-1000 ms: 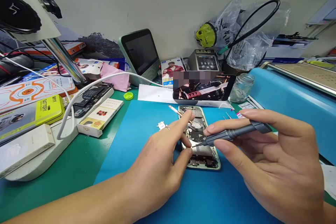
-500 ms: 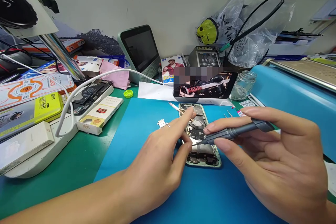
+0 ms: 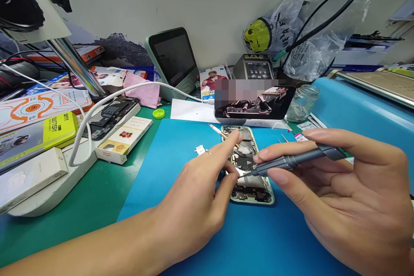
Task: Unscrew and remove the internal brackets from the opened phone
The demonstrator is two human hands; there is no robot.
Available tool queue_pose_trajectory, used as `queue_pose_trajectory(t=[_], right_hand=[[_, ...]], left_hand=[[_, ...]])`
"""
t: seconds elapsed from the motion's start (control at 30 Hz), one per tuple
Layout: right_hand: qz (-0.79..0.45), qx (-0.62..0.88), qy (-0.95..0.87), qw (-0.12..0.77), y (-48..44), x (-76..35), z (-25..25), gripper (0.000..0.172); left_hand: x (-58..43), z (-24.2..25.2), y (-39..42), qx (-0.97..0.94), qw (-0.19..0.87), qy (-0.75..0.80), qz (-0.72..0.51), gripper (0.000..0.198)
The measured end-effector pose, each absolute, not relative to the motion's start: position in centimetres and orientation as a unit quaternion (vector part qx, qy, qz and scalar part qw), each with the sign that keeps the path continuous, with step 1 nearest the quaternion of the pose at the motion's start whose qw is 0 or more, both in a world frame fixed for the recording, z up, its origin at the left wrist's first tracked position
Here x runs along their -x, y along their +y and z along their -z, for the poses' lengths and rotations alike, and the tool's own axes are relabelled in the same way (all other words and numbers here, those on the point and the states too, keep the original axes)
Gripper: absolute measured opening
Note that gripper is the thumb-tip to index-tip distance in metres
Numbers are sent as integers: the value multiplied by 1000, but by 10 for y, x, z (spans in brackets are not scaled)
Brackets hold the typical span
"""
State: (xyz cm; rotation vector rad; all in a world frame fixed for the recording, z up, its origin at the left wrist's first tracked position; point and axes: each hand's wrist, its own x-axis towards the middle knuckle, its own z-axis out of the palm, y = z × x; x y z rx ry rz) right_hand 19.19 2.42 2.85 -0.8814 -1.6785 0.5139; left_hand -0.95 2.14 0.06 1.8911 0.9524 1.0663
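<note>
An opened smartphone (image 3: 249, 161) with a pale green frame lies on the blue mat, its inner parts bare. My right hand (image 3: 349, 189) grips a dark grey screwdriver (image 3: 291, 161) between thumb and fingers, with its thin bit pointing left over the phone. At the bit's tip, the thumb and a finger of my left hand (image 3: 200, 194) are pressed together; whatever they pinch is too small to make out. The left index finger stretches over the phone's upper part and hides some of it. A thin white stick (image 3: 216, 129) runs under that finger across the phone's edge.
A small metal SIM tray-like piece (image 3: 200, 150) lies left of the phone. Behind stands a propped phone (image 3: 255, 103) playing video, beside a glass jar (image 3: 302, 103). At left are a cigarette pack (image 3: 124, 138), a white cable (image 3: 129, 88) and a lamp post (image 3: 76, 67).
The view has shifted slightly. Both hands keep nearly the same pose, the screwdriver bit still at the left fingertips. The picture on the propped phone has changed.
</note>
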Motion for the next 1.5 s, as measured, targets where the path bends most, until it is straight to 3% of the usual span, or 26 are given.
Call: queue_pose_trajectory(t=[1.27, 1.5], right_hand=[[-239, 380, -703, 552, 25, -191, -30, 47], [-246, 364, -713, 545, 26, -193, -26, 52]], left_hand=[[11, -3, 20, -745, 370, 374, -410, 76], [11, -6, 19, -754, 299, 429, -397, 66]])
